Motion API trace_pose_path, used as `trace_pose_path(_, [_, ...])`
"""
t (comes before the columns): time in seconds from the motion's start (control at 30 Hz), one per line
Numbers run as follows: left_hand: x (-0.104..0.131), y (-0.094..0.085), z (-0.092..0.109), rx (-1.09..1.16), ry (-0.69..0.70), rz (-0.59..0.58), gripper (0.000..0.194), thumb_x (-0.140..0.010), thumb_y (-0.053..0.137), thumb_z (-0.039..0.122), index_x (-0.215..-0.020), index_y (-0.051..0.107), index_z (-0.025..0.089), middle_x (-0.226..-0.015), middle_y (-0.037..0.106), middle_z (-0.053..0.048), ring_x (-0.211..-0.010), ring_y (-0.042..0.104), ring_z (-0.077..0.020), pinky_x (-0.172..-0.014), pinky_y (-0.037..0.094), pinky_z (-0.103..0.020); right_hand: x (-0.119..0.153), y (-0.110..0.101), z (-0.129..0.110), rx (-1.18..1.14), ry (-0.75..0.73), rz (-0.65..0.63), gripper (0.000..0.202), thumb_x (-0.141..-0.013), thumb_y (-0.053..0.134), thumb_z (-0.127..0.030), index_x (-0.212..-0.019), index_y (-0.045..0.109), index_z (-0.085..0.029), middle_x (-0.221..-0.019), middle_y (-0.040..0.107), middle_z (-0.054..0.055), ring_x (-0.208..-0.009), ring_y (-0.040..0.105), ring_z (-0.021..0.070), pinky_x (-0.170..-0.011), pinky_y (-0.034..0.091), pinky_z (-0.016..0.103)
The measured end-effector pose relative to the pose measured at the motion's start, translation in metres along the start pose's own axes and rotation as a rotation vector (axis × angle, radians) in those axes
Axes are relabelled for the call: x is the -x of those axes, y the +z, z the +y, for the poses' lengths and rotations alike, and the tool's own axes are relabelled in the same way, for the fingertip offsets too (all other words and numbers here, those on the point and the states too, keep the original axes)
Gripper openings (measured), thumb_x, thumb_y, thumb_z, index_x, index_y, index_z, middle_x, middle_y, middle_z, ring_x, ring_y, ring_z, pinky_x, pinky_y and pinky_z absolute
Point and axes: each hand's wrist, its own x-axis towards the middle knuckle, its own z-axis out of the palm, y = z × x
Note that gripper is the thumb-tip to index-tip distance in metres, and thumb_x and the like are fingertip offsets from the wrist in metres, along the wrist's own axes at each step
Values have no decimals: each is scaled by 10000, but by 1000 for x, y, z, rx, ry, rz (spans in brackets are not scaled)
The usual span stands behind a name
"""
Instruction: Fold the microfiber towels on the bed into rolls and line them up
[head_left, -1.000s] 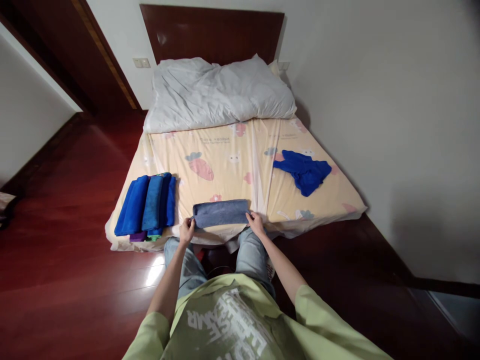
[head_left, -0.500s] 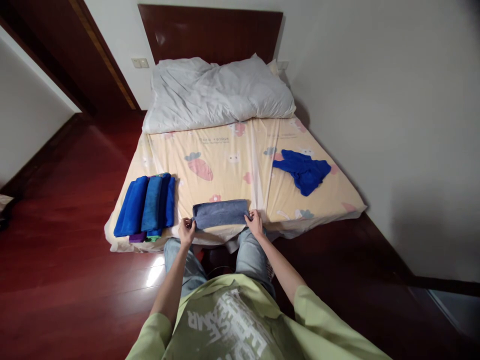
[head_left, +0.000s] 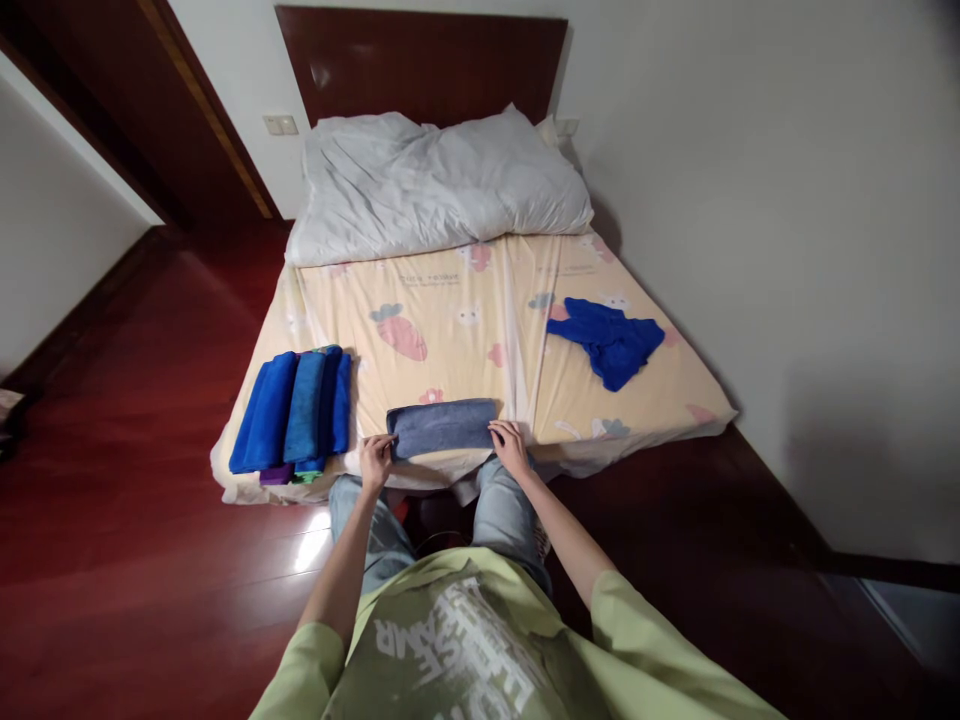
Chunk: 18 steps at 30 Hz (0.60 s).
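Both hands slid inward, pinching 1 grey towel (head_left: 442, 427) | L hand (head_left: 374, 462) | R hand (head_left: 510, 447) | 1 folded stack (head_left: 294, 410) | 1 loose blue cloth (head_left: 609, 340)

Bed (head_left: 450, 330) (yellow sheet) bearing towels (head_left: 442, 427).

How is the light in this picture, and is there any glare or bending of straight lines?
Head view: dim, even room light; a bright glare patch on the floor left of the left hand; soft shadow on the right wall; wide-angle lens bends the edges; grey towel looks sharp.
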Motion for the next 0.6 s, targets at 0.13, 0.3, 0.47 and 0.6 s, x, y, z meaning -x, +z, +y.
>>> trace_pose_path(0.13, [3, 1, -3, -15, 13, -67, 386, -899, 413, 166, -1087, 745, 224, -1092, 700, -75, -1046, 569, -251, -946, 461, -400, 2, -9, 8, -64, -9, -78, 305, -956, 462, -211, -1157, 691, -229, -1224, 670, 80, -1170, 568, 231, -1039, 450, 431])
trace_pose_path(0.3, [10, 1, -7, 20, 68, -81, 393, -963, 407, 286, -1258, 655, 208, -1243, 651, -81, -1166, 545, -244, -1035, 411, -421, 4, -17, 15, -120, -10, -166, 365, -905, 513, -203, -1238, 658, -244, -1326, 623, 70, -1257, 529, 227, -1079, 420, 445])
trace_pose_path(0.47, [13, 1, -12, 10, 123, -130, 510, -889, 567, 413, -1357, 560, 212, -1379, 573, -90, -1278, 498, -264, -1093, 358, -442, 5, -21, 18, -126, -35, -223, 559, -771, 611, -146, -1321, 606, -243, -1393, 575, 75, -1304, 496, 244, -1093, 401, 456])
trace_pose_path(0.6, [10, 1, -17, 54, 146, -137, 545, -848, 573, 393, -1354, 546, 194, -1386, 569, -112, -1289, 507, -282, -1080, 368, -463, 5, -17, 22, -144, -14, -203, 552, -747, 592, -110, -1283, 636, -236, -1364, 599, 80, -1282, 513, 247, -1091, 393, 464])
